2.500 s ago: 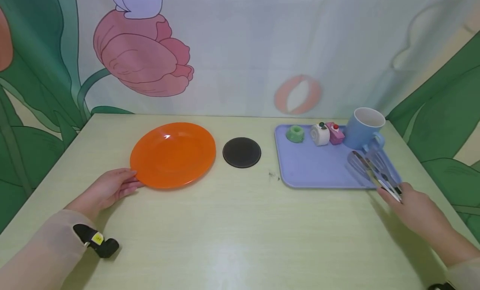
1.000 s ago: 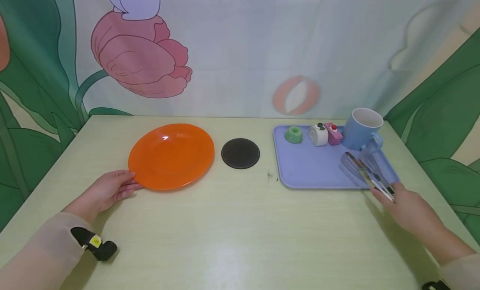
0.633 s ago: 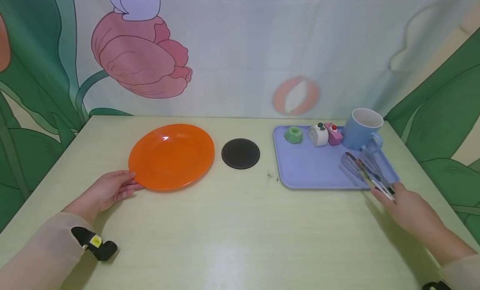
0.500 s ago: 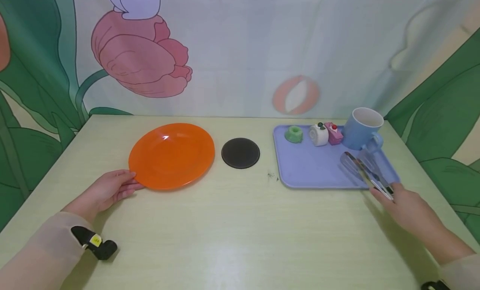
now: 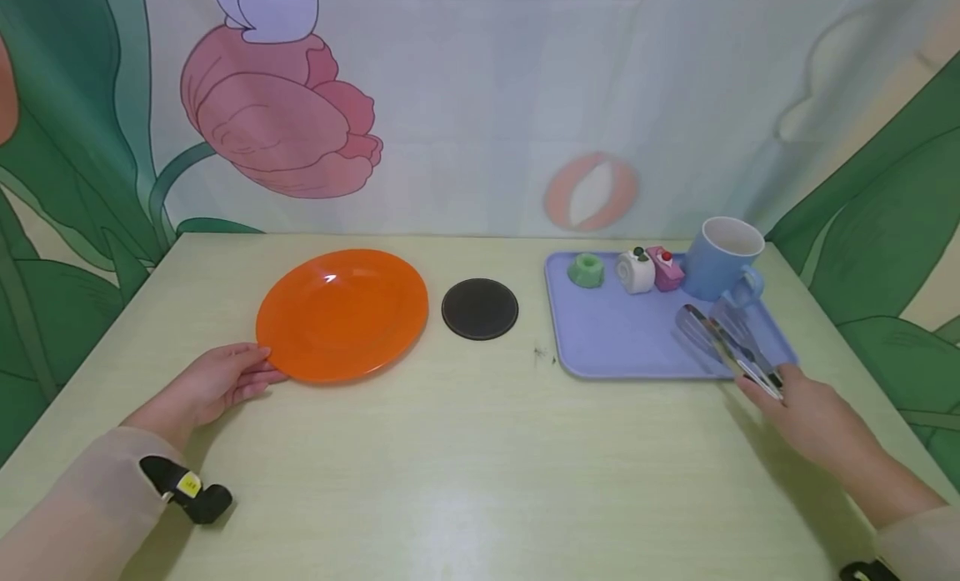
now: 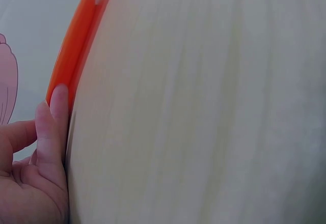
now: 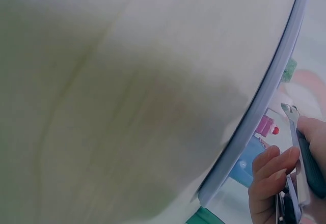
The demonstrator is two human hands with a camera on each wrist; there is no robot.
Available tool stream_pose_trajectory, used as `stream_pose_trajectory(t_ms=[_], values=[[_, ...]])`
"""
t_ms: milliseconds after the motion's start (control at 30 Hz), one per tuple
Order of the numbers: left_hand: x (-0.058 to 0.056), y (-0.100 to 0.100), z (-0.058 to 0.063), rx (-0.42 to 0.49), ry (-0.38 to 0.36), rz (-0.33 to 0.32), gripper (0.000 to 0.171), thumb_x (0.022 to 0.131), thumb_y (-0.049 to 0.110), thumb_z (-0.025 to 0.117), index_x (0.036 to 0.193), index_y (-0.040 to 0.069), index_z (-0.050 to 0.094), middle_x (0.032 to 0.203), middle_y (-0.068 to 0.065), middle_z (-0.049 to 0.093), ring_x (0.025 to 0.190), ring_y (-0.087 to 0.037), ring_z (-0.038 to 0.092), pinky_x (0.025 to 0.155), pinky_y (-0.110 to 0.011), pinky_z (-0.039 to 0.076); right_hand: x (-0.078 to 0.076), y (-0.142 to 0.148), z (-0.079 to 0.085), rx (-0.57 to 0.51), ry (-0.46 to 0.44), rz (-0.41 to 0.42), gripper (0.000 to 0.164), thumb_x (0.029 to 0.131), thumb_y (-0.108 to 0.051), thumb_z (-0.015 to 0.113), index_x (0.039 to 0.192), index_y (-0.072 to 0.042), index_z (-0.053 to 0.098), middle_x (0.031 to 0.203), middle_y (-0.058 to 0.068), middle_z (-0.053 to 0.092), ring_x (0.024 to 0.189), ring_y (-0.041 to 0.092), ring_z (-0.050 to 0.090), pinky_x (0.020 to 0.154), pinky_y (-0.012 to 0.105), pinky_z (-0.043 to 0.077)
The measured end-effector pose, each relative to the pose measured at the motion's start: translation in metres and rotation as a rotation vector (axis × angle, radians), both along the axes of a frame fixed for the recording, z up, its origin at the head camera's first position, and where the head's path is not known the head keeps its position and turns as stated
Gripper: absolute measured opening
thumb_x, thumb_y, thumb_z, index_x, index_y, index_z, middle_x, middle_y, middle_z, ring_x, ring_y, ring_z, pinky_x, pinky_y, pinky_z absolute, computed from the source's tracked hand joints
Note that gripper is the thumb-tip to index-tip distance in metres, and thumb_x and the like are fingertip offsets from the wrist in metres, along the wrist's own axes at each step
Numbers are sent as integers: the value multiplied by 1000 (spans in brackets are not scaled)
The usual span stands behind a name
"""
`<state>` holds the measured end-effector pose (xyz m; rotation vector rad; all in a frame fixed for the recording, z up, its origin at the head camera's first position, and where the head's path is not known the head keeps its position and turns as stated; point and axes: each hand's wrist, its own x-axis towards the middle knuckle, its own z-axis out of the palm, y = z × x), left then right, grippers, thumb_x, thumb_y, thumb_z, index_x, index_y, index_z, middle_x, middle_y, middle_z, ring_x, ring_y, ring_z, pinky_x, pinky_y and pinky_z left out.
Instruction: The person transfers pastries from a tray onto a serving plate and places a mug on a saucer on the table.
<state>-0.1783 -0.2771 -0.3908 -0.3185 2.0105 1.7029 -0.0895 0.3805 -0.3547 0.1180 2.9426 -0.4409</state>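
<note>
In the head view, my left hand pinches the near-left rim of an orange plate, thumb on top. The left wrist view has fingers lying under the raised plate edge. At the right, my right hand grips a pair of metal tongs with see-through heads. These heads hang over the right part of a lavender tray, apart from the toy cakes. In the right wrist view, fingers curl round the tongs, whose grip looks dark green.
Along the tray's back stand a green ring-shaped cake, a white roll cake, a pink cake slice and a blue mug. A black round coaster lies between plate and tray. A printed curtain hangs behind the table.
My right hand and the tongs have shifted slightly left over the tray. My left hand and the plate stay in place; the whole head view has drifted a little.
</note>
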Motion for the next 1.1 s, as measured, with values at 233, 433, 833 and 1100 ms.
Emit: stream_pose_trajectory(t_ms=[233,433,833,1100], values=[[0,0,1,17,-6,2,60,100,27,42,144,-5,17,91,4,68,90,-8,66,79,-19,50,0,0,1,-5,12,2,80,96,-53,35,124,22,29,102,44,50,74,39,55,54,45,43],[0,-1,1,16,-19,9,61,100,28,43,144,-5,17,91,4,67,90,-8,66,79,-20,50,-1,-5,0,-10,25,24,80,97,-51,35,124,23,28,106,48,47,81,46,58,56,47,44],[0,-1,2,26,-1,-8,59,100,27,42,143,-6,19,91,4,68,90,-9,66,79,-20,50,-5,-6,0,13,17,19,83,96,-54,33,123,24,28,108,48,45,91,56,53,60,53,45],[0,0,1,22,-1,-14,60,100,28,42,143,-6,18,92,3,68,90,-9,66,79,-20,51,-3,-6,0,12,1,14,82,96,-55,32,121,23,29,104,46,49,86,53,56,59,52,45]])
